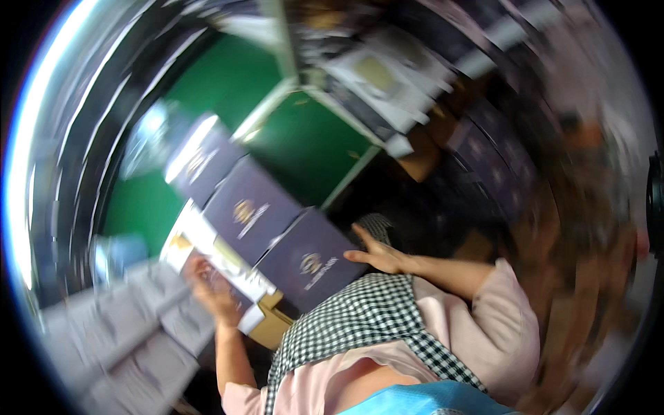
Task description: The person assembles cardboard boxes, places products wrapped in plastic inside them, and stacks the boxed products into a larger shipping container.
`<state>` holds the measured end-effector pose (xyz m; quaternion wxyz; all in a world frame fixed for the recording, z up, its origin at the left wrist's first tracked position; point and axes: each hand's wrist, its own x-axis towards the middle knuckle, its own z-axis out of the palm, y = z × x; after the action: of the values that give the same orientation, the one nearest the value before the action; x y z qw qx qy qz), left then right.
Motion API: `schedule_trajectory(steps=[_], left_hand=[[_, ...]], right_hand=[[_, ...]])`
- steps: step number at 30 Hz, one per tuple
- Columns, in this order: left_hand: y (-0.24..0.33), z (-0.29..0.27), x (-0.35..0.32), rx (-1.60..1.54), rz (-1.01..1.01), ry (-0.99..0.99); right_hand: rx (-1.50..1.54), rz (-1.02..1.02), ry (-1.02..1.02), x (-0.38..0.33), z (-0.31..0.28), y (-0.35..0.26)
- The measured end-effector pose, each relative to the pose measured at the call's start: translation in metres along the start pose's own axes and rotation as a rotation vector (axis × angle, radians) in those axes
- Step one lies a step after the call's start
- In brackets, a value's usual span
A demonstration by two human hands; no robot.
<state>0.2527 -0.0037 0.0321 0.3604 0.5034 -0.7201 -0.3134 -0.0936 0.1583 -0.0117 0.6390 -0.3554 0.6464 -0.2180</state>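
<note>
Three dark purple-grey cardboard boxes stand in a slanting row: a near box (315,259), a middle box (249,207) and a far box (204,155). My right hand (380,254) is at the right side of the near box, its fingers apart and the fingertips against or very close to the edge. Left of the row, my left hand (213,294) is smeared by motion beside a white and dark printed piece (235,273). Whether it grips that piece cannot be made out. An open brown carton flap (270,325) shows below it.
Several pale grey boxes (131,332) are stacked at the lower left. A green surface (304,138) with pale edges lies beyond the row, with clear plastic wrap (152,135) on it. More dark boxes (491,162) stand at the right. White papers (387,76) lie at the back.
</note>
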Motion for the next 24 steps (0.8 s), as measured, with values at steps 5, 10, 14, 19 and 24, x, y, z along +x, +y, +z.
schedule_trajectory(steps=[5,10,14,19,24], left_hand=[[-0.198,-0.035,0.209,-0.432,-0.304,0.057],[-0.170,-0.006,0.267,-1.014,-0.711,-0.447],[-0.133,0.048,0.250,-0.600,-0.258,-0.553],[-0.087,0.031,0.222,-0.382,-0.147,-0.477],[0.018,0.034,0.160,-0.060,0.165,-0.460]], right_hand=[[0.299,-0.002,0.181,-0.013,0.017,0.012],[1.394,0.029,0.059,-0.030,0.056,0.050],[1.224,-0.031,-0.021,-0.030,0.077,0.034],[0.925,-0.106,0.182,-0.043,0.075,0.034],[0.823,-0.044,0.387,-0.088,0.040,0.089]])
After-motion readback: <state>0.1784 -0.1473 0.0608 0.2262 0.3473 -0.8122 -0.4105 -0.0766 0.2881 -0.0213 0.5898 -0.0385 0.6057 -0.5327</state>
